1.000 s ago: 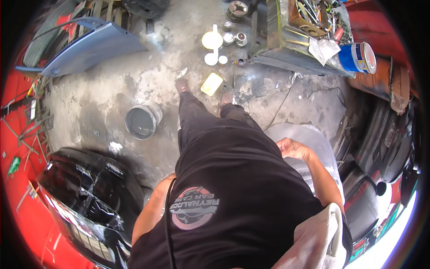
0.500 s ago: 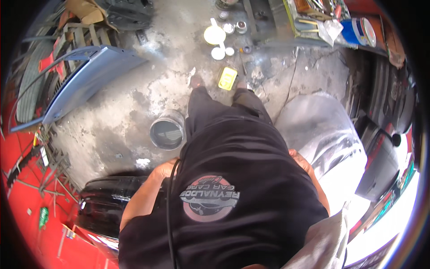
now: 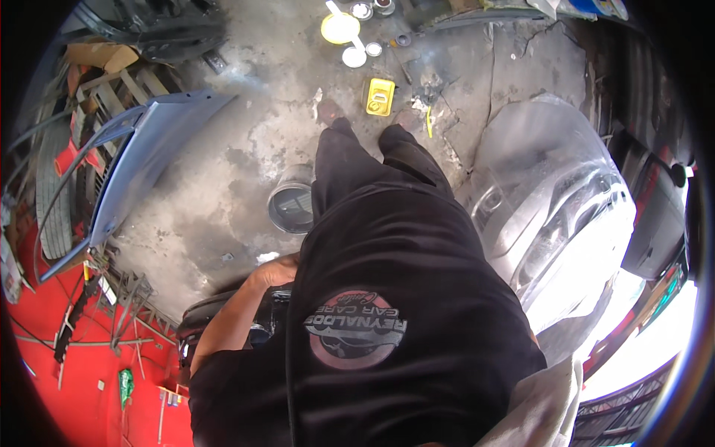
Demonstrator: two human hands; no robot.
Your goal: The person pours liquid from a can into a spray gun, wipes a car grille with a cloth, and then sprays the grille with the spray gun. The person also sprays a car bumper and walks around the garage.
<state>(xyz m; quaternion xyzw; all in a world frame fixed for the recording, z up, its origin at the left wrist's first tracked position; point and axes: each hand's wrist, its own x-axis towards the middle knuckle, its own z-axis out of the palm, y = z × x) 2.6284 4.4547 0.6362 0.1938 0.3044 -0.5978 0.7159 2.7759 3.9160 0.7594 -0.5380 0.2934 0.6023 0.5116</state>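
My left hand (image 3: 278,271) is at the left side of my black shirt (image 3: 402,253), by my waist. Its fingers are hidden at the shirt's edge, so what they hold, if anything, does not show. Only a sliver of my right arm appears past the shirt's right edge; that hand is out of sight. Close beyond my left hand, a grey bucket (image 3: 277,212) stands beside my leg. A yellow tray (image 3: 380,97) lies on the floor between my feet, with a thin yellow strip (image 3: 429,123) right of it.
A blue-grey car door-like panel (image 3: 141,164) leans at the left near wooden slats and a tire (image 3: 53,201). On the right lies a large silver-grey car body part (image 3: 551,179). Small containers and a yellow lid-like disc (image 3: 340,28) sit ahead. A black rounded part (image 3: 195,316) is behind my left arm.
The view has shifted, with floor things now higher in the picture. My right hand, seen earlier at my right side, has gone out of sight. My left hand remains at the waist.
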